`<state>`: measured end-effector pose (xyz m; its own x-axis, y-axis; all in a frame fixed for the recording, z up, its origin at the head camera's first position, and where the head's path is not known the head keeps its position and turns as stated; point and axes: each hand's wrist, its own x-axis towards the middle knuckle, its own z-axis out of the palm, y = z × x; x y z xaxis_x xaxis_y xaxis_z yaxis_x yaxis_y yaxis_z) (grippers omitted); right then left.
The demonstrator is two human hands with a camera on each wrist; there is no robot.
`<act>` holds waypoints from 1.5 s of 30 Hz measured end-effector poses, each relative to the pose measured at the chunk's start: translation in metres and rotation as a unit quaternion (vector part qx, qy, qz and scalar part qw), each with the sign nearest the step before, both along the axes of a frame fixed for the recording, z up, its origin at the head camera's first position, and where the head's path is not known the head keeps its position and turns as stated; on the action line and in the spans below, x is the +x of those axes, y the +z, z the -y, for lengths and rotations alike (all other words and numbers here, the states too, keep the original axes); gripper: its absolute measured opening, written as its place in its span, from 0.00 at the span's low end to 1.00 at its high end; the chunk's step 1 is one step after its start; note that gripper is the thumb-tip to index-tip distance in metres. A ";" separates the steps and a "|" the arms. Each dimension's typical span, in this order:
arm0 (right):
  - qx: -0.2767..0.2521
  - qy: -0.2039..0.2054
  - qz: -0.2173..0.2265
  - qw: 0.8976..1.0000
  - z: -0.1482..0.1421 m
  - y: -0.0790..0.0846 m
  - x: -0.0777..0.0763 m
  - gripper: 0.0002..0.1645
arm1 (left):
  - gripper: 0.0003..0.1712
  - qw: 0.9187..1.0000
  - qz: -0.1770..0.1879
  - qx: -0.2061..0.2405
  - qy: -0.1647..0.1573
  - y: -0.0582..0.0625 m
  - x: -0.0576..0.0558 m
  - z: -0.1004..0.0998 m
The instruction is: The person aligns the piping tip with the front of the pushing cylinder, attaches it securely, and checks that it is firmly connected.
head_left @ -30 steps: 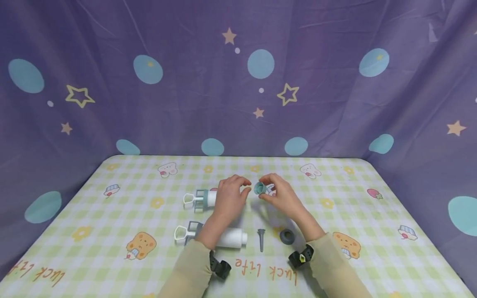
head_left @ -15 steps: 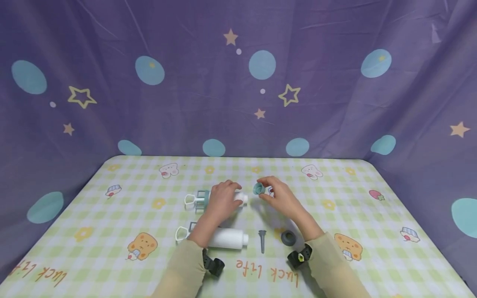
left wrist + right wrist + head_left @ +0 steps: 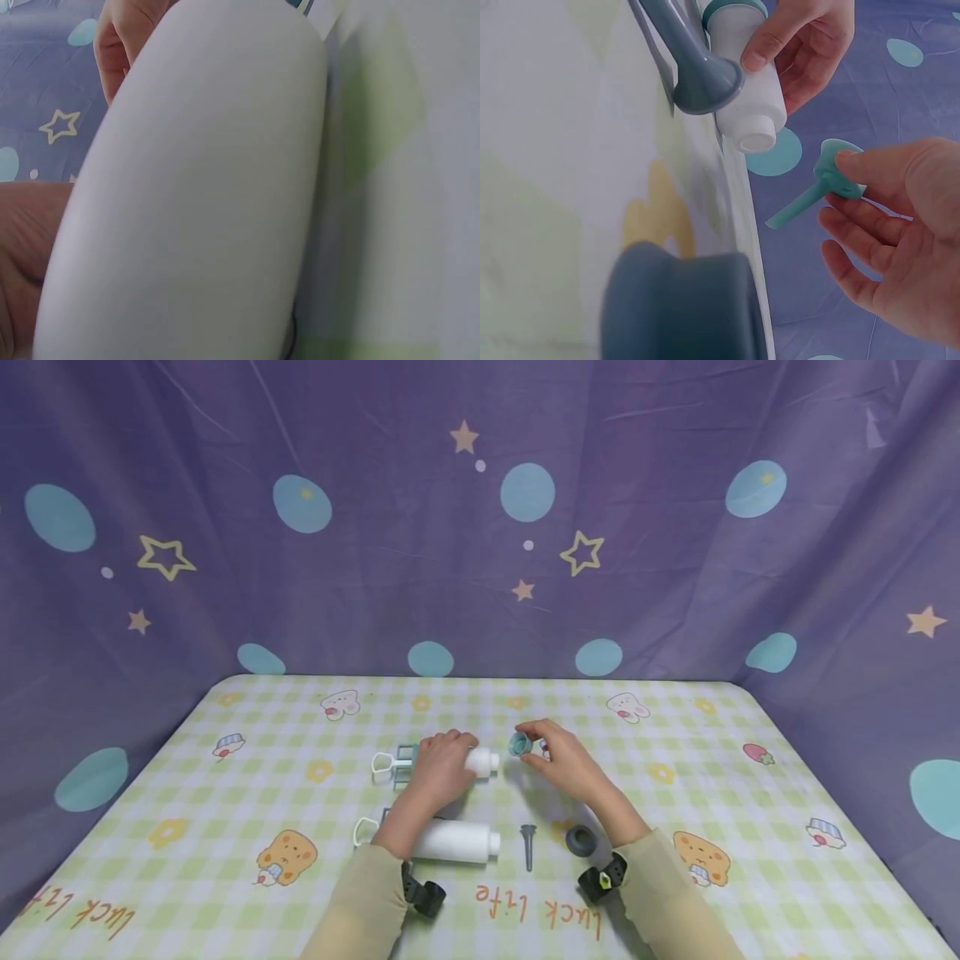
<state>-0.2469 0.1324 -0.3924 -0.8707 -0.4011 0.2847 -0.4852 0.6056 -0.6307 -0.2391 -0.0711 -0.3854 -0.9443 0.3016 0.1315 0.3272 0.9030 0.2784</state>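
My left hand point(image 3: 442, 766) grips a white bottle point(image 3: 483, 762) lying on the table. Its thumb presses the bottle's side in the right wrist view, and the narrow white neck point(image 3: 757, 135) points away from the hand. A teal collar point(image 3: 407, 758) and a white loop handle point(image 3: 382, 762) show at the other end. Just right of the neck, my right hand point(image 3: 566, 764) pinches a teal funnel-shaped piece with a thin stem point(image 3: 832, 176) between thumb and index finger. The other right fingers are loosely bent. Piece and bottle are apart.
A second white bottle point(image 3: 457, 842) with a loop handle lies nearer, partly under the left forearm, and fills the left wrist view. To its right lie a grey stem piece point(image 3: 528, 847) and a grey ring-shaped cap point(image 3: 581, 841). A purple curtain point(image 3: 480, 610) stands behind the table.
My left hand has moved left and down from beside the teal piece and now holds the farther bottle. The right hand has lowered slightly with the teal piece.
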 end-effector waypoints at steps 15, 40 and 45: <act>0.007 -0.020 0.025 0.999 -0.003 -0.007 0.004 0.24 | 0.20 0.998 -0.023 0.050 -0.024 -0.015 -0.004 0.009; -0.007 -0.028 0.005 1.000 -0.002 -0.001 0.005 0.23 | 0.24 0.991 -0.076 0.089 -0.060 -0.003 0.001 0.010; -0.008 -0.030 -0.002 1.000 -0.003 0.003 0.005 0.22 | 0.25 0.987 -0.109 0.091 -0.070 0.001 0.004 0.008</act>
